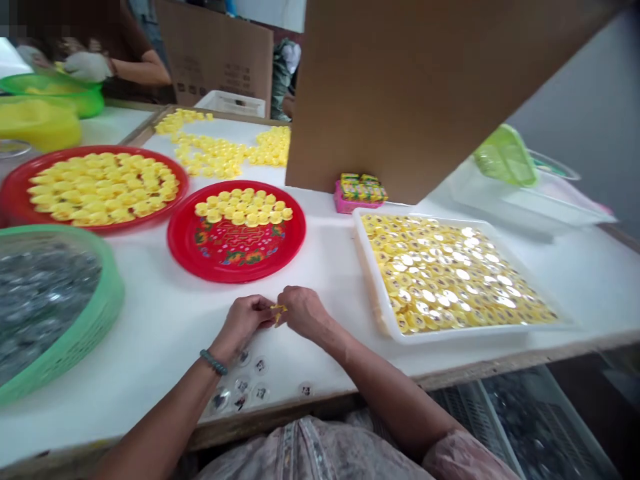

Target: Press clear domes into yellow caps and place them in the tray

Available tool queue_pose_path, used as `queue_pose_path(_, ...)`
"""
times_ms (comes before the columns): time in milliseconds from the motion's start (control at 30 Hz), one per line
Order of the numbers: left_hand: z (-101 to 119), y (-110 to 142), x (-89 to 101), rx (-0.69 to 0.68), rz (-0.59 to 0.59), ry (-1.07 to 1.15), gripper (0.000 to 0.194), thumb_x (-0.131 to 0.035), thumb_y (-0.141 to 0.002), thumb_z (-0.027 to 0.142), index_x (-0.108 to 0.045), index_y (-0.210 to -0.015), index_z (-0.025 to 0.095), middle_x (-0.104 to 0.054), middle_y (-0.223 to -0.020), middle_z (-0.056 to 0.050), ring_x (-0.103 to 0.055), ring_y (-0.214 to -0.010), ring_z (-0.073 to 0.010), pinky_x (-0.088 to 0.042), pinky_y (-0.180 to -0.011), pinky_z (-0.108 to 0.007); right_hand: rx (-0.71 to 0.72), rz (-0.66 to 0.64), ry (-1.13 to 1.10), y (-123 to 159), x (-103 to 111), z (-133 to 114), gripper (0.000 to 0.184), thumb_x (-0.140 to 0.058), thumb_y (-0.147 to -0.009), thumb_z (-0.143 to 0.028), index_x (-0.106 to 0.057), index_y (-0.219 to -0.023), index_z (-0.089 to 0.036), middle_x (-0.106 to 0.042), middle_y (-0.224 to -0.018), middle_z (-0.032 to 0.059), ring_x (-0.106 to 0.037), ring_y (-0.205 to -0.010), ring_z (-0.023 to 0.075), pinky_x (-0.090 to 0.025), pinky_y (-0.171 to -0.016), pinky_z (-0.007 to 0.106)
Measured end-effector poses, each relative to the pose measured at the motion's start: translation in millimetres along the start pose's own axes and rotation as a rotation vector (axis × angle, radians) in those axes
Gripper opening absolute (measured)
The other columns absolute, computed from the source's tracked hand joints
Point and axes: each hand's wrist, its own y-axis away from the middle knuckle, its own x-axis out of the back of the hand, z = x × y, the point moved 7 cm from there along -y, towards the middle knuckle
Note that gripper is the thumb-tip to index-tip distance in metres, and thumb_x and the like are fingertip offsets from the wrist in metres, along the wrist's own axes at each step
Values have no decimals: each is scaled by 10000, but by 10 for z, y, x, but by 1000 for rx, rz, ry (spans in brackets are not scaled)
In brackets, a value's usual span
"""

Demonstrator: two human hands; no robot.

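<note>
My left hand and my right hand meet above the white table, both closed on one small yellow piece. My fingers cover most of it, so its exact shape is hidden. Below my hands, near the table's front edge, lie several clear round discs with dark printed pictures. Just beyond them is a red floral tray bearing rows of small yellow round pieces at its far side. Right of my hands, a white tray is filled with yellow pieces that have shiny round faces.
At left stand a green basket of clear parts and another red tray of yellow pieces. Loose yellow pieces lie farther back. A pink box sits by a large cardboard sheet. A co-worker's gloved hand is at a green bowl.
</note>
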Motion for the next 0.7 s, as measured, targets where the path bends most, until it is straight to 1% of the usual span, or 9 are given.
queue_pose_path(100, 37, 12, -8, 45, 1, -57, 293, -792, -529, 337, -649, -662, 119, -645, -576, -16, -591, -550, -132, -461, -525, -220, 11, 34, -8, 50, -17, 17, 145, -655, -753, -328, -646, -756, -183, -654, -797, 34, -617, -727, 165, -403, -554, 227)
queue_pose_path(167, 44, 13, -29, 75, -14, -66, 301, -797, -532, 331, -663, -711, 129, -680, -643, -21, -628, -620, -145, -499, -585, -220, 33, 95, -24, 108, -39, 44, 107, -626, -762, -283, -638, -801, -184, -654, -822, 30, -618, -751, 163, -418, -574, 225)
queue_pose_path(300, 15, 27, -44, 123, 2, -40, 450, -794, -542, 356, -655, -924, 163, -718, -779, -26, -671, -753, -177, -547, -688, -245, 6, 230, -54, 363, -59, 155, 132, -616, -754, -276, -624, -840, -176, -648, -836, 40, -611, -771, 168, -442, -632, 234)
queue_pose_path(367, -18, 33, -10, 147, 49, -63, 521, -787, -546, 387, -630, -990, 164, -719, -772, -30, -679, -736, -182, -558, -673, -250, -17, 290, -94, 575, 21, 230, 159, -633, -752, -304, -624, -848, -177, -645, -837, 45, -608, -770, 170, -447, -650, 237)
queue_pose_path(433, -49, 24, 20, 161, 77, -82, 533, -784, -542, 402, -620, -988, 160, -716, -756, -30, -684, -726, -185, -564, -663, -247, -49, 384, -163, 834, 225, 371, 190, -637, -769, -322, -624, -898, -183, -643, -854, 46, -608, -790, 166, -452, -684, 236)
queue_pose_path(500, -79, 2, 37, 170, 86, -80, 528, -799, -513, 382, -620, -958, 163, -712, -735, -21, -685, -716, -186, -569, -652, -242, -114, 516, -234, 1121, 531, 632, 218, -625, -797, -314, -614, -977, -191, -638, -905, 49, -607, -824, 157, -454, -724, 231)
queue_pose_path(600, -111, -29, 51, 169, 99, -62, 539, -817, -466, 341, -617, -935, 169, -710, -731, -12, -683, -702, -188, -575, -626, -244, -298, 731, -217, 1543, 1021, 1230, 220, -618, -804, -225, -606, -1022, -197, -627, -967, 48, -601, -844, 149, -455, -738, 236)
queue_pose_path(667, -119, -37, 58, 153, 112, -67, 549, -821, -451, 338, -619, -932, 169, -711, -731, -12, -680, -692, -187, -576, -608, -240, -459, 773, -131, 1738, 1226, 1672, 226, -605, -807, -186, -614, -1033, -186, -626, -968, 58, -603, -769, 140, -457, -682, 241)
queue_pose_path(700, -124, -39, 57, 147, 112, -74, 553, -822, -447, 340, -620, -932, 168, -712, -727, -12, -678, -687, -186, -576, -602, -237, -527, 745, -76, 1788, 1275, 1870, 240, -609, -798, -171, -620, -1037, -174, -630, -961, 64, -603, -734, 137, -453, -657, 241)
